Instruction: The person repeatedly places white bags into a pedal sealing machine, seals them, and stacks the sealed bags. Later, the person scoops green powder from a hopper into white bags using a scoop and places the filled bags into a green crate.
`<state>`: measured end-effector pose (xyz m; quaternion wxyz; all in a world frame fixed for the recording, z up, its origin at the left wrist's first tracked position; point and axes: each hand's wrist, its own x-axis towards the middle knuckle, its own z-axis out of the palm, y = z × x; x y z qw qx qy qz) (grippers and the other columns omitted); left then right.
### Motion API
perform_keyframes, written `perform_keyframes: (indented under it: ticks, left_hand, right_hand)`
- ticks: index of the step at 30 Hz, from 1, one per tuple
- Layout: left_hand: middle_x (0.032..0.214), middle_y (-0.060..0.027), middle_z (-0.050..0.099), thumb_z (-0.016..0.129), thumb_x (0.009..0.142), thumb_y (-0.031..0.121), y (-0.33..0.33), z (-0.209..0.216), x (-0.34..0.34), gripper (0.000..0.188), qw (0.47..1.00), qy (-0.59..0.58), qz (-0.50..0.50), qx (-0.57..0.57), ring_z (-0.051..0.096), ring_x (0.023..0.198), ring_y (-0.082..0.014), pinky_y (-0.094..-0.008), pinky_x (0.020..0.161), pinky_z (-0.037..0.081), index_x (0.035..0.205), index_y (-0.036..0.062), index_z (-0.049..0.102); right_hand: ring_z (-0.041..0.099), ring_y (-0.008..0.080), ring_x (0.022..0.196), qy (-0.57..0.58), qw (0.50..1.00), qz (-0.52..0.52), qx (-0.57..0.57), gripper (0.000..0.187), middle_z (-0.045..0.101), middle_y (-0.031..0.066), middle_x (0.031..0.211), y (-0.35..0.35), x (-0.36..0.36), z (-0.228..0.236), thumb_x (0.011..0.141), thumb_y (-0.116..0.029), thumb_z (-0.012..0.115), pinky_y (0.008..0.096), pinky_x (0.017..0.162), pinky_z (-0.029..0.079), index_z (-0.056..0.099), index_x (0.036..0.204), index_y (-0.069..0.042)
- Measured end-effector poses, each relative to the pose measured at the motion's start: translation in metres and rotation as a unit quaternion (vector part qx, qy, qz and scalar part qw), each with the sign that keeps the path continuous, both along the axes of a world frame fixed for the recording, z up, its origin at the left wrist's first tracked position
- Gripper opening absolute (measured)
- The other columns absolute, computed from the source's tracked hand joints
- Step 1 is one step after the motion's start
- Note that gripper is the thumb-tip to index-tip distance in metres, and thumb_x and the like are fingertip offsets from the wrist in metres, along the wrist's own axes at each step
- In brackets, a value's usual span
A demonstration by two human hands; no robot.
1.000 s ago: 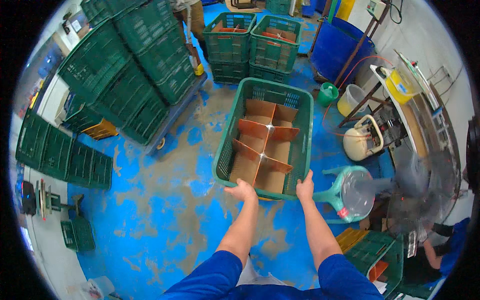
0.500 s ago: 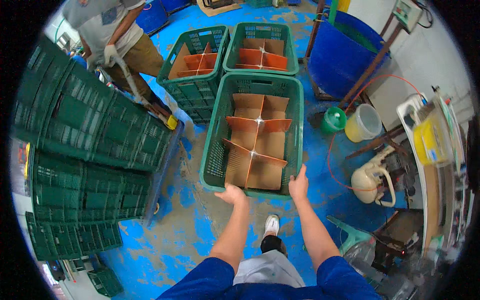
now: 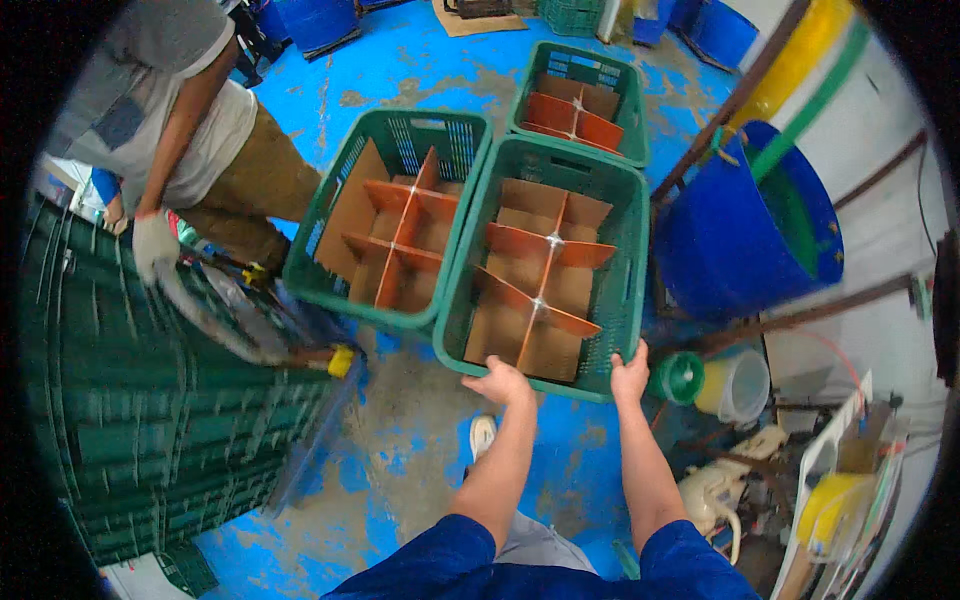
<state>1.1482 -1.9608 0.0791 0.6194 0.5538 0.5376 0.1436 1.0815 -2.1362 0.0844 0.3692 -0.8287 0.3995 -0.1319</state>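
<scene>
A green plastic crate (image 3: pixel 457 330) with an orange-brown cardboard divider (image 3: pixel 545 270) inside is held out in front of me. My left hand (image 3: pixel 500 384) grips its near rim toward the left, thumb over the edge. My right hand (image 3: pixel 630 375) is closed on the rim at the near right corner. The undersides of both hands' fingers are hidden by the crate. Close against its left side stands another green crate (image 3: pixel 365 313) with a similar divider. Beyond its far end is a third divided crate (image 3: pixel 640 105).
A person (image 3: pixel 190 110) at the left holds a handle beside tall stacks of green crates (image 3: pixel 180 400). A blue drum (image 3: pixel 710 240) stands at the right, with a green bucket (image 3: pixel 677 378) and a pale bucket (image 3: pixel 745 385) nearer. A beige jug-like container (image 3: pixel 715 490) is lower right.
I have stepped forward with the crate still in both hands. It has come alongside the left crate. The person and the crate stacks at the left appear nearer.
</scene>
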Motion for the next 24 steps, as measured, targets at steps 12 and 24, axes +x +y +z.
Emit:
perform_keyframes:
  ticks: [12,24]
  left_hand:
    - [0.111,-0.0095,0.051,0.068,0.076,0.019,0.176,0.088,0.096,0.045,0.987,-0.025,0.028,0.159,0.050,0.099,-0.0264,-0.0401,0.084,0.043,0.114,0.0033,0.049]
    - [0.067,0.0013,0.040,0.050,0.083,0.020,0.063,0.038,0.294,0.017,0.965,-0.142,0.198,-0.096,0.048,0.069,-0.0180,-0.0411,0.077,0.048,0.098,0.0135,0.052]
  right_hand:
    - [0.060,0.0267,0.096,-0.071,0.990,-0.085,0.083,0.081,0.061,0.0149,0.113,-0.181,0.344,-0.009,0.065,-0.006,0.076,0.0350,0.085,0.044,0.040,0.136,-0.018]
    - [0.060,0.0239,0.093,-0.050,0.991,-0.119,0.042,0.081,0.063,0.0139,0.107,-0.288,0.663,-0.014,0.067,-0.007,0.076,0.0344,0.082,0.044,0.039,0.138,-0.017]
